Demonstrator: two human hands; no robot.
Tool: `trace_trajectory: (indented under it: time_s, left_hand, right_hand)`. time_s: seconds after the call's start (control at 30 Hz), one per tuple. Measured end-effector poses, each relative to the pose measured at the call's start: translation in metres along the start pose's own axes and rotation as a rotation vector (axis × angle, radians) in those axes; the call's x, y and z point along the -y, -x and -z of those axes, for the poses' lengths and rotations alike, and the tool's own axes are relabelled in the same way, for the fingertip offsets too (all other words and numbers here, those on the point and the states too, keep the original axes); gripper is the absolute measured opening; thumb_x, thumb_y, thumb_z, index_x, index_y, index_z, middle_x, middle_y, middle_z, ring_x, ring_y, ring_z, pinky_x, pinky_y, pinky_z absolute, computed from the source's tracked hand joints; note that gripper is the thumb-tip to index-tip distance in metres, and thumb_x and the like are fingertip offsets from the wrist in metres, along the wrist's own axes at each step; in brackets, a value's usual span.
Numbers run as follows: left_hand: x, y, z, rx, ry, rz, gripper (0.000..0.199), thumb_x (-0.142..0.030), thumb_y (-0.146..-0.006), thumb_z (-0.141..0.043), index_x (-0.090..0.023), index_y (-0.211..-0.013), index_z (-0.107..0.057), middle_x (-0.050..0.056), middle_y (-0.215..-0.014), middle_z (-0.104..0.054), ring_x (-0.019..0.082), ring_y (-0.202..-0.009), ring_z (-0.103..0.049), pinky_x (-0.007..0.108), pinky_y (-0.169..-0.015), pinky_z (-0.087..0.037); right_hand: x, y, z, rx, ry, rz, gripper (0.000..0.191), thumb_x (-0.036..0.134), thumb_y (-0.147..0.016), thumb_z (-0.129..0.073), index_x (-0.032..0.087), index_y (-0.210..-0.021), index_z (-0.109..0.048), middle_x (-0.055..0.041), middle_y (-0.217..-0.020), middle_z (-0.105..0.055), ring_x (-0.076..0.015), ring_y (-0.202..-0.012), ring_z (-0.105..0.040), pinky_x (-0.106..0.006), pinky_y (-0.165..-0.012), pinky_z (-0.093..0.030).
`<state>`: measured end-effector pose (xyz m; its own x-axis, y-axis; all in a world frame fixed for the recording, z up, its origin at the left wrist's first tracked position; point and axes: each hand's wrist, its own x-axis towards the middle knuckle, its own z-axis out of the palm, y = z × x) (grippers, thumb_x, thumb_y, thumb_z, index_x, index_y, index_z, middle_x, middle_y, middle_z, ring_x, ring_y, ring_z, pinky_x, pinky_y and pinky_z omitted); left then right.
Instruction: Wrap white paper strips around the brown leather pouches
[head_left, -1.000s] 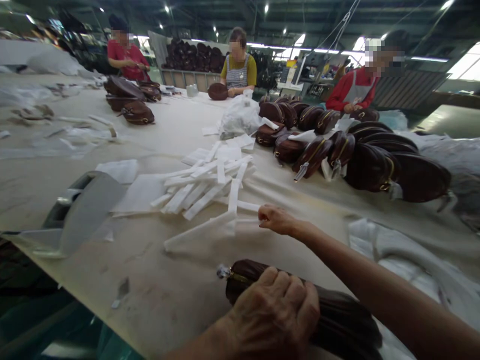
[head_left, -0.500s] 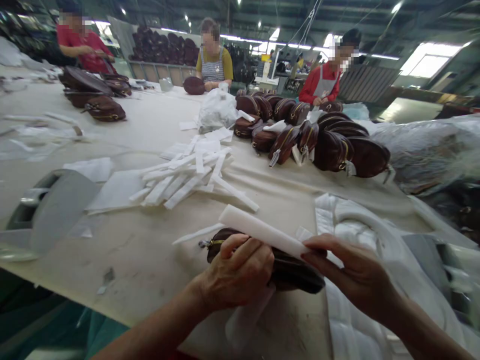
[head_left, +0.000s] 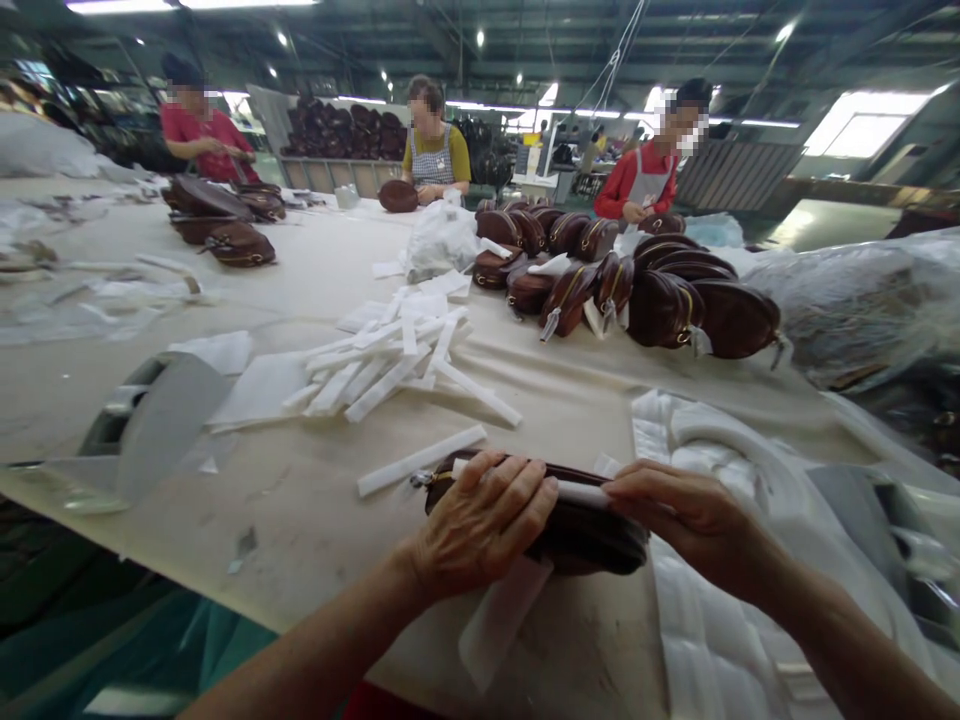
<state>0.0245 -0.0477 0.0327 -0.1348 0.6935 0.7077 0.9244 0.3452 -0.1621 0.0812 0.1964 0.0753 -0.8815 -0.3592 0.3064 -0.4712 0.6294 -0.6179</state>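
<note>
A dark brown zippered bag lies on the table in front of me. A white foam strip runs along the top of the bag. My left hand lies over the strip and the bag's left part, its fingers together and pressed down. My right hand pinches the strip's right end between thumb and fingers. Another white strip rests just beyond the bag's left end, near the zipper pull. A translucent white piece sticks out below the bag toward me.
Loose white strips are heaped beyond my hands. Several brown bags stand at the back right. Grey tape dispensers flank me, the left one near the table edge. White padded wrap lies right. Three people work across the table.
The strip, raised at an angle before, now lies along the bag's top. My left hand has gone from a curled grip to lying over it. The view has shifted slightly.
</note>
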Motion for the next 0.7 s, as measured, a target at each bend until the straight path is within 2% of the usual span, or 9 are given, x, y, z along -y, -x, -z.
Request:
trace_trajectory:
  time_s: [0.13,0.23,0.33,0.4,0.5,0.57,0.63,0.7]
  left_hand:
    - [-0.002,0.000,-0.001,0.041,0.007,0.020,0.033,-0.015,-0.086,-0.054,-0.003,-0.117,-0.054,0.017,-0.119,-0.059,0.028,-0.113,-0.052,0.044,-0.099,-0.040]
    - [-0.009,-0.001,-0.004,0.060,-0.032,0.071,0.032,-0.018,-0.088,-0.052,-0.004,-0.116,-0.054,0.018,-0.122,-0.057,0.028,-0.115,-0.051,0.042,-0.098,-0.040]
    - [-0.018,-0.001,-0.009,0.075,-0.101,0.129,0.034,-0.023,-0.088,-0.050,-0.003,-0.116,-0.054,0.021,-0.127,-0.054,0.030,-0.119,-0.049,0.044,-0.099,-0.039]
    - [-0.022,-0.001,-0.011,0.081,-0.134,0.148,0.034,-0.023,-0.088,-0.049,-0.003,-0.116,-0.054,0.022,-0.130,-0.052,0.033,-0.123,-0.046,0.047,-0.102,-0.036]
    - [-0.023,0.000,-0.011,0.092,-0.145,0.153,0.033,-0.020,-0.088,-0.044,-0.003,-0.114,-0.055,0.025,-0.129,-0.051,0.036,-0.125,-0.045,0.049,-0.102,-0.036]
    - [-0.019,0.000,-0.008,0.089,-0.128,0.152,0.032,-0.018,-0.089,-0.040,-0.003,-0.114,-0.055,0.025,-0.125,-0.054,0.035,-0.121,-0.049,0.048,-0.100,-0.038]
    - [-0.013,-0.001,-0.005,0.103,-0.087,0.152,0.031,-0.017,-0.090,-0.039,-0.003,-0.113,-0.055,0.023,-0.122,-0.057,0.032,-0.116,-0.054,0.045,-0.098,-0.040]
    - [-0.006,-0.002,-0.003,0.129,-0.040,0.152,0.029,-0.017,-0.091,-0.040,-0.004,-0.113,-0.055,0.022,-0.122,-0.057,0.028,-0.111,-0.057,0.041,-0.096,-0.042]
  right_hand:
    - [0.004,0.004,0.001,0.047,0.121,0.008,0.019,0.019,-0.091,-0.048,0.020,-0.085,-0.066,-0.0030,-0.080,-0.062,-0.0105,-0.068,-0.061,-0.019,-0.061,-0.047]
    - [0.007,-0.009,0.005,0.039,0.196,0.036,0.020,0.024,-0.090,-0.051,0.020,-0.077,-0.065,-0.0039,-0.082,-0.060,-0.0117,-0.072,-0.059,-0.021,-0.065,-0.047]
    - [0.005,-0.046,0.001,0.039,0.187,0.025,0.027,0.030,-0.091,-0.049,0.019,-0.071,-0.063,-0.0035,-0.077,-0.060,-0.0122,-0.070,-0.058,-0.022,-0.067,-0.045]
    - [0.004,-0.081,-0.010,0.095,0.189,-0.014,0.028,0.033,-0.092,-0.047,0.018,-0.073,-0.063,-0.0028,-0.075,-0.061,-0.0128,-0.068,-0.057,-0.024,-0.066,-0.045]
    - [0.008,-0.130,-0.027,0.344,0.158,-0.070,0.034,0.036,-0.092,-0.044,0.016,-0.074,-0.064,-0.0006,-0.067,-0.060,-0.0127,-0.063,-0.055,-0.024,-0.061,-0.043]
    - [0.016,-0.147,-0.032,0.455,0.107,-0.061,0.038,0.040,-0.093,-0.042,0.016,-0.076,-0.065,-0.0004,-0.068,-0.062,-0.0126,-0.064,-0.056,-0.023,-0.060,-0.044]
    - [0.024,-0.147,-0.029,0.445,0.075,-0.029,0.037,0.042,-0.094,-0.041,0.016,-0.085,-0.066,-0.0016,-0.077,-0.066,-0.0133,-0.070,-0.059,-0.023,-0.064,-0.046]
    - [0.025,-0.130,-0.022,0.369,0.083,-0.009,0.035,0.040,-0.095,-0.040,0.018,-0.092,-0.067,-0.0029,-0.086,-0.069,-0.0139,-0.077,-0.063,-0.023,-0.069,-0.048]
